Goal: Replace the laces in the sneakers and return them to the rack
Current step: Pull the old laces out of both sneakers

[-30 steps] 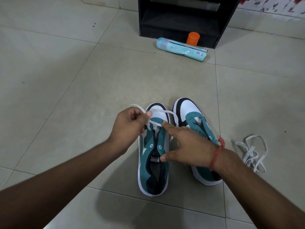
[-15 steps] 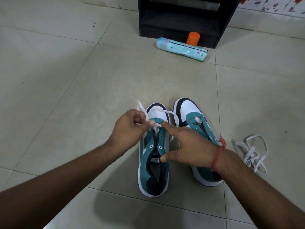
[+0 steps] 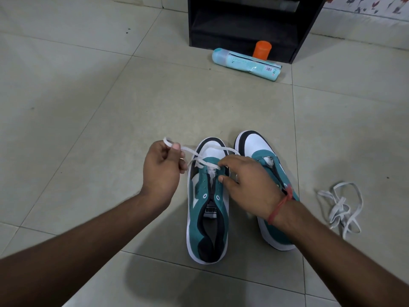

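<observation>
Two teal, white and black sneakers stand side by side on the tiled floor, toes pointing away. The left sneaker (image 3: 208, 218) has a white lace (image 3: 211, 149) running through its front eyelets. My left hand (image 3: 162, 171) pinches one end of that lace, out to the left of the toe. My right hand (image 3: 247, 182) lies over the left sneaker's front eyelets, fingers curled at the lace; whether it pinches it is hidden. The right sneaker (image 3: 261, 151) has no lace and is partly covered by my right wrist. A second loose white lace (image 3: 342, 207) lies tangled on the floor to the right.
A black rack (image 3: 250, 23) stands at the far end of the floor. In front of it lie a light blue spray can (image 3: 244, 64) on its side and an orange cap (image 3: 262, 49). Bare tiles surround the sneakers.
My left hand has drawn the lace end further left, away from the shoe. My right hand has shifted forward from the tongue area onto the front eyelets.
</observation>
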